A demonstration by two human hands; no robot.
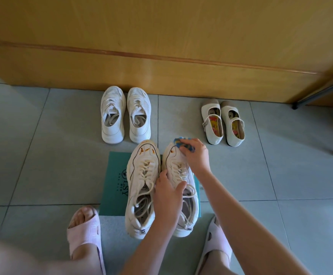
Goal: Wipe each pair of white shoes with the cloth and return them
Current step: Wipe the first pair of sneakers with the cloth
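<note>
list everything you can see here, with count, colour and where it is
stained sneakers: one pair, white with orange-brown marks, on the teal box
far sneakers: one pair, white, by the wood panel, left of centre
strap shoes: one pair, cream, by the panel, right
cloth: one, blue and yellow, on the right stained sneaker's toe
teal box: one, teal, on the floor under the stained sneakers
wood panel: one, tan, across the top
floor: one, grey tiles, below the panel
metal legs: two, dark, far right
slippers: two, pale pink, on the feet, bottom
left hand: one, grips the right stained sneaker's tongue
right hand: one, holds the cloth
</note>
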